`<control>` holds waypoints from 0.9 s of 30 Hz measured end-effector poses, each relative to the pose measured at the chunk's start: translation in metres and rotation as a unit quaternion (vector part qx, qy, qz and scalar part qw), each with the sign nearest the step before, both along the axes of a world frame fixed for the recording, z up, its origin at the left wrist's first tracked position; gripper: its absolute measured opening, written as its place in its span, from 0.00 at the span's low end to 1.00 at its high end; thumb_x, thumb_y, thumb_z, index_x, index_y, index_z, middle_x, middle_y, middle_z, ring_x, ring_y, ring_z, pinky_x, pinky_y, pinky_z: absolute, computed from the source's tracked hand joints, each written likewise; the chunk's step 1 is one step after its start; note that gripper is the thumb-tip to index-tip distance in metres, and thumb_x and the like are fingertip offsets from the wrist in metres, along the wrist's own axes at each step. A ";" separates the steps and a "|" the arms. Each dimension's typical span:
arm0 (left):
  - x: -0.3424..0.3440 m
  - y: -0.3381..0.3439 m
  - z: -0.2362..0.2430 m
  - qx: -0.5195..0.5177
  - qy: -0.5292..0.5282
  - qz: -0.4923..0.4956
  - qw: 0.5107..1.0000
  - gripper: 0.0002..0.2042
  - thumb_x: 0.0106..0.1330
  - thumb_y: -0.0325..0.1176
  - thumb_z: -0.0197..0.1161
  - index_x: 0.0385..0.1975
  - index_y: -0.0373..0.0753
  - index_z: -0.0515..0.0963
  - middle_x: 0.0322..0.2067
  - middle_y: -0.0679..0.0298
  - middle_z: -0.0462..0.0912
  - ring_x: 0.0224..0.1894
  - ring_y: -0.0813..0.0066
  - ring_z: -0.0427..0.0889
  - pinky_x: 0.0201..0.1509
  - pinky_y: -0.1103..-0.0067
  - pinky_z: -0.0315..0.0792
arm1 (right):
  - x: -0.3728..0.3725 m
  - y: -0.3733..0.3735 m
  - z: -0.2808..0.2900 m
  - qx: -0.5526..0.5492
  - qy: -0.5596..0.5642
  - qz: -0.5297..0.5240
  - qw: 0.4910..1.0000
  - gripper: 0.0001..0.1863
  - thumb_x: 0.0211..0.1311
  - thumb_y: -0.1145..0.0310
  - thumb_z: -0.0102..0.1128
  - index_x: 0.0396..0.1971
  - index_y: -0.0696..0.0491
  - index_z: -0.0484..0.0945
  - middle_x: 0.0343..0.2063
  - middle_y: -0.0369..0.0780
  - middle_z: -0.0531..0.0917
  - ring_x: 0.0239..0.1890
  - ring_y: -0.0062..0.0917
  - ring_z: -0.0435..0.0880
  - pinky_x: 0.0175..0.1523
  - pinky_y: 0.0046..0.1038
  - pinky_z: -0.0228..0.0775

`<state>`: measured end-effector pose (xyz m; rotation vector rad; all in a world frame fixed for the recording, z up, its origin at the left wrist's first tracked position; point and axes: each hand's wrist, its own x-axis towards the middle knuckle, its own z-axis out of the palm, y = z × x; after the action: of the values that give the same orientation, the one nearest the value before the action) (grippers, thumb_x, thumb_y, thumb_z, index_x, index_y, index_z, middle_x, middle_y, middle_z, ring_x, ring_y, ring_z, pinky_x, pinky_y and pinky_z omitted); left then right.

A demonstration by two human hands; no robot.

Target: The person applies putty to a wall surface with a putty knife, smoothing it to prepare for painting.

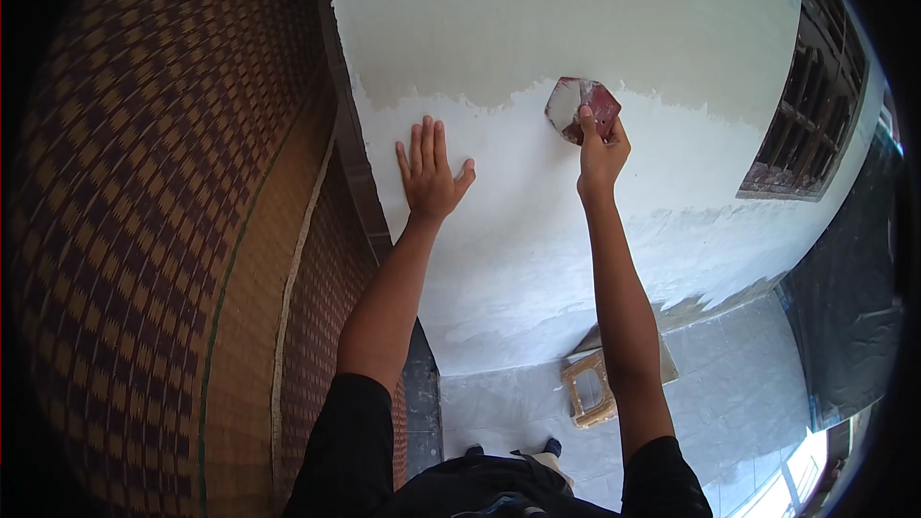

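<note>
My left hand [434, 175] lies with fingers spread on the white plastered wall [504, 249], just below the ragged boundary between its grayer upper coat and whiter lower coat. To the right, my right hand [601, 158] grips a flat, six-sided dark red tool [602, 107], smeared with white paste, at that boundary. My thumb lies over the tool's face. Whether its far edge touches the wall I cannot tell.
Checkered woven matting [144, 182] lines the left side. A barred window [796, 105] is at the right, near dark sheeting [844, 297]. Below, a yellowish square frame [595, 408] rests on the grey covered floor [720, 364], near my feet.
</note>
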<state>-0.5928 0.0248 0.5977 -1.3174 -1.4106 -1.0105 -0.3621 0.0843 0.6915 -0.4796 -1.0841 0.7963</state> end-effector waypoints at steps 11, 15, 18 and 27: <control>0.002 -0.007 0.004 -0.026 -0.027 -0.007 0.999 0.40 0.63 0.47 0.58 0.70 0.31 0.50 0.71 0.49 0.52 0.74 0.52 0.47 0.73 0.50 0.35 | -0.045 -0.048 0.022 0.108 -0.152 0.040 0.982 0.15 0.60 0.63 0.67 0.40 0.59 0.82 0.25 0.38 0.84 0.27 0.17 0.80 0.36 0.22 0.72; 0.011 -0.006 0.005 -0.042 -0.041 -0.014 0.998 0.40 0.64 0.47 0.57 0.70 0.32 0.49 0.71 0.49 0.50 0.74 0.51 0.45 0.73 0.49 0.34 | -0.063 -0.045 0.036 0.133 -0.244 -0.039 0.960 0.13 0.58 0.66 0.67 0.37 0.59 0.82 0.21 0.40 0.84 0.24 0.21 0.80 0.33 0.24 0.71; 0.008 -0.011 0.001 -0.062 -0.047 -0.001 0.997 0.40 0.66 0.48 0.55 0.71 0.32 0.47 0.72 0.48 0.48 0.75 0.51 0.43 0.74 0.49 0.33 | -0.050 -0.032 0.039 0.054 -0.172 -0.059 0.982 0.12 0.57 0.67 0.67 0.37 0.59 0.82 0.23 0.41 0.85 0.25 0.24 0.82 0.35 0.25 0.72; 0.010 -0.013 0.004 -0.097 -0.050 0.017 0.994 0.40 0.69 0.50 0.50 0.72 0.31 0.42 0.73 0.49 0.42 0.76 0.53 0.38 0.74 0.51 0.30 | 0.042 0.001 -0.013 -0.016 0.032 0.048 0.998 0.13 0.63 0.67 0.65 0.43 0.58 0.80 0.36 0.36 0.83 0.34 0.18 0.80 0.43 0.25 0.76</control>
<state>-0.5833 0.0117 0.6016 -1.3930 -1.6345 -0.9476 -0.3203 0.0856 0.6787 -0.4292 -1.0432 0.9097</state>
